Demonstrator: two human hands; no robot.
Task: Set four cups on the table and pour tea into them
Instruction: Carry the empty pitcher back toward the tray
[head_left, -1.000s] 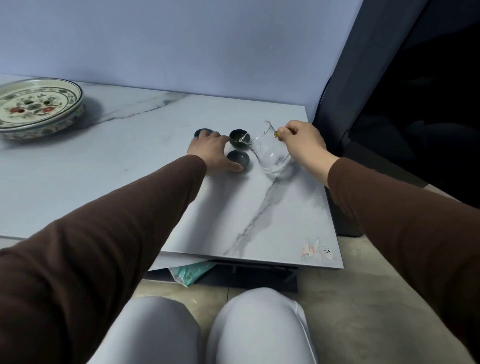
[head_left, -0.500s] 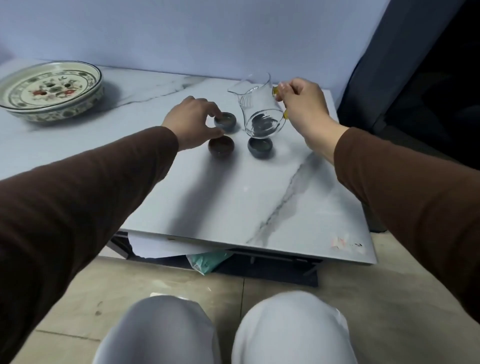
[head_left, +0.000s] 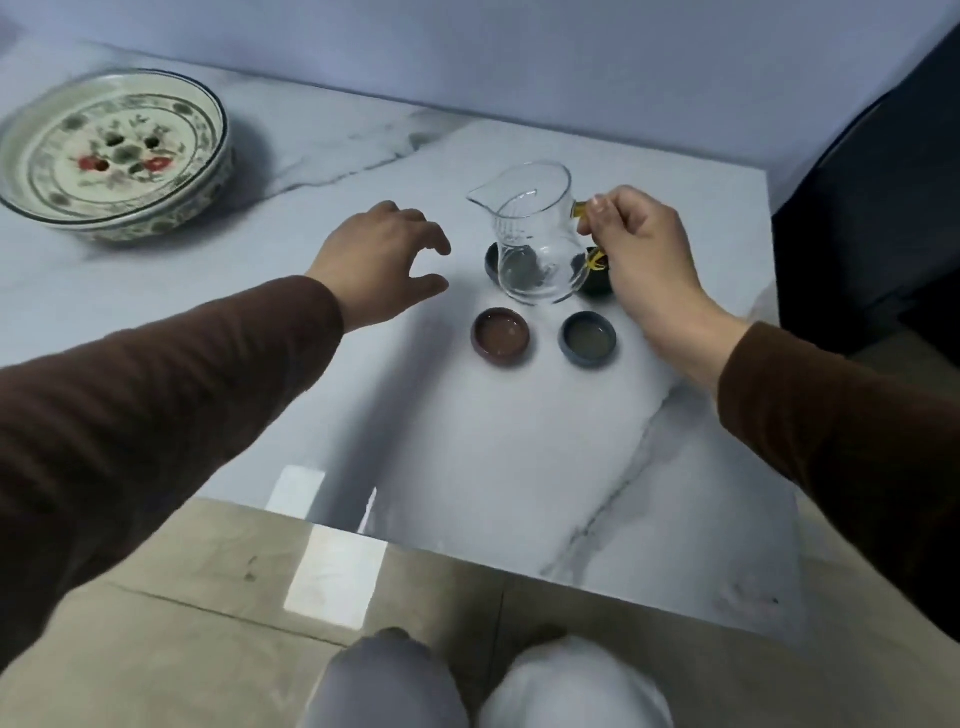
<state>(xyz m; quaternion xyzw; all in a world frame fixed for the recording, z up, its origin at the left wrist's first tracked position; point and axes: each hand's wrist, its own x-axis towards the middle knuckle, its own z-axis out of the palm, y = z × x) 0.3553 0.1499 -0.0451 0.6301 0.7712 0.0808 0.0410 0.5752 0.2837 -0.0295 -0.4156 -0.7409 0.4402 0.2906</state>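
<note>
the right hand (head_left: 641, 262) pinches the amber handle (head_left: 581, 209) of the glass pitcher (head_left: 535, 239) between thumb and curled fingers, holding it upright with the spout pointing left, toward the left hand (head_left: 382, 260). that hand hovers with fingers loosely spread and holds nothing, well left of the cups. four small cups sit on the marble counter (head_left: 467, 441) in a close square: a brown cup (head_left: 501, 336) and a grey-blue cup (head_left: 587, 339) in the near row, both showing liquid, and two dark far cups (head_left: 491, 262) partly hidden behind the pitcher's body. whether the pitcher rests on the counter or is lifted just above the far row cannot be told. the pitcher looks nearly empty. any further pour would likely tip leftward, spout over the far-left cup, and the right hand is the one placed for it. a painted bowl (head_left: 111, 156) sits far left.
</note>
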